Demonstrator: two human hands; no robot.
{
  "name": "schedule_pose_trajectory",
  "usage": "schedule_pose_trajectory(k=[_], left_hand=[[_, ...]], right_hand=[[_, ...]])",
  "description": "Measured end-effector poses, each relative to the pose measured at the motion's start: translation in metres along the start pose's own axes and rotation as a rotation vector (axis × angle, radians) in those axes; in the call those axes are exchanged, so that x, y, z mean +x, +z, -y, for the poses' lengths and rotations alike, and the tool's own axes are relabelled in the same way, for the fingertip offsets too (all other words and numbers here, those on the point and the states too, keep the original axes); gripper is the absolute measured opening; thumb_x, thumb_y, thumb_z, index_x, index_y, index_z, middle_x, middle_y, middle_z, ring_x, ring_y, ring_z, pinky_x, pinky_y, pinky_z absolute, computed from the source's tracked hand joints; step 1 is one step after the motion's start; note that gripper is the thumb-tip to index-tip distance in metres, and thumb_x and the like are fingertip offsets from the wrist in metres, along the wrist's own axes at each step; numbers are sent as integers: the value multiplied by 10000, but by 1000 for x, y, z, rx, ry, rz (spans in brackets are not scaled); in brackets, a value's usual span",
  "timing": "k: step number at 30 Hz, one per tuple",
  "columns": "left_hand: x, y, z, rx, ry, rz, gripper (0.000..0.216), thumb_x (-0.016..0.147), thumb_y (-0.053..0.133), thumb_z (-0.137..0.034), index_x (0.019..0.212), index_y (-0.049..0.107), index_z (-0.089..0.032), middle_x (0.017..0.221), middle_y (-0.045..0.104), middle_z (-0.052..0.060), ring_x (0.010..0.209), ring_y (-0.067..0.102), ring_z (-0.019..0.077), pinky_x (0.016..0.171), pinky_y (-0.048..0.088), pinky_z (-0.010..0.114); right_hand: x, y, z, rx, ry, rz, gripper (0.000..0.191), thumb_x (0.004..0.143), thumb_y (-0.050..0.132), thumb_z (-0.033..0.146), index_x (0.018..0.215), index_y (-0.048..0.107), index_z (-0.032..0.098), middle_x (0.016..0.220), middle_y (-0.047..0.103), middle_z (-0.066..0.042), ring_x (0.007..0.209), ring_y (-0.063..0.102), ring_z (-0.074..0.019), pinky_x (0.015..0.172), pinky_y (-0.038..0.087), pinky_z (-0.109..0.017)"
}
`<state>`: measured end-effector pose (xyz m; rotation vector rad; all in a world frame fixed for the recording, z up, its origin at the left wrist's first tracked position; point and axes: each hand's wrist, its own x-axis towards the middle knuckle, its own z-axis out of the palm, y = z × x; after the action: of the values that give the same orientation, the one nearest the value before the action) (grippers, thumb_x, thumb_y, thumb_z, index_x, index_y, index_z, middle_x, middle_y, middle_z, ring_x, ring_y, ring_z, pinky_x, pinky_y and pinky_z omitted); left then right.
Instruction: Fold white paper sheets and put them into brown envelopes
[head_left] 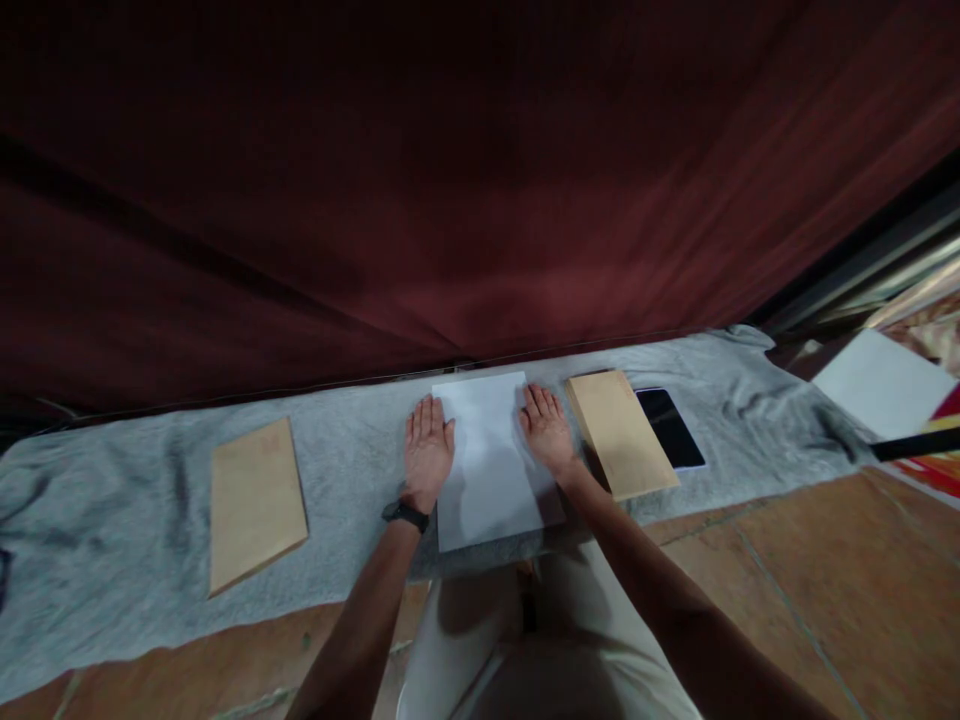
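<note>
A white sheet of paper [491, 460] lies flat in front of me on a grey cloth [352, 460]. Along its left edge rests my left hand [429, 450], palm down with the fingers stretched out; a dark watch is on that wrist. My right hand [547, 428] lies flat by the paper's upper right edge, fingers extended and slightly apart. Neither hand holds anything. To the right of my right hand is a stack of brown envelopes [626, 430]. Another brown envelope [257, 500] lies farther off on the left.
A dark-screened phone or tablet [670, 428] lies just right of the envelope stack. Behind the cloth hangs a dark red curtain [480, 230]. A white panel [885, 380] stands at the far right. Brown floor tiles [840, 570] show below the cloth's front edge.
</note>
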<state>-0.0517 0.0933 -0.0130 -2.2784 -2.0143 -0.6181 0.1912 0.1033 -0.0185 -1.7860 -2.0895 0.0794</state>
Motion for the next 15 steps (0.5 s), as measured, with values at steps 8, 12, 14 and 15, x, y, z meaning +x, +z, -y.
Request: schedule_pose_trajectory(k=[8,12,14,15], left_hand=[[-81,-21,-62,-59,251,189,571,1050,311,-302,1594,297,-127,1648,355,117,1556,248,253,1261,296,507],[-106,-28,-65,-16,270,229,557,1041,351,-317,1574,360,-156,1633,382,99,1548,271,258,1263,283,516],[-111,-32,-59,2,277,233,544,1038,362,-316,1560,391,-169,1628,390,91,1544,281,261,1258,290,517],[-113,-34,-56,11,275,232,539,1038,364,-318,1554,404,-171,1627,391,89,1542,286,263,1254,296,514]], right_hand=[[-82,-11,41,57,-249,113,505,1044,419,292,1534,463,175,1628,390,-96,1501,363,-265,1245,282,-486],[-104,-15,43,37,-223,99,479,1052,427,312,1509,500,187,1613,418,-99,1486,387,-272,1235,289,-494],[-110,-18,39,24,-201,83,478,1057,432,332,1511,497,200,1609,423,-100,1479,398,-276,1226,299,-500],[-112,-20,37,17,-191,76,479,1058,432,334,1514,493,202,1608,424,-101,1475,403,-277,1222,304,-500]])
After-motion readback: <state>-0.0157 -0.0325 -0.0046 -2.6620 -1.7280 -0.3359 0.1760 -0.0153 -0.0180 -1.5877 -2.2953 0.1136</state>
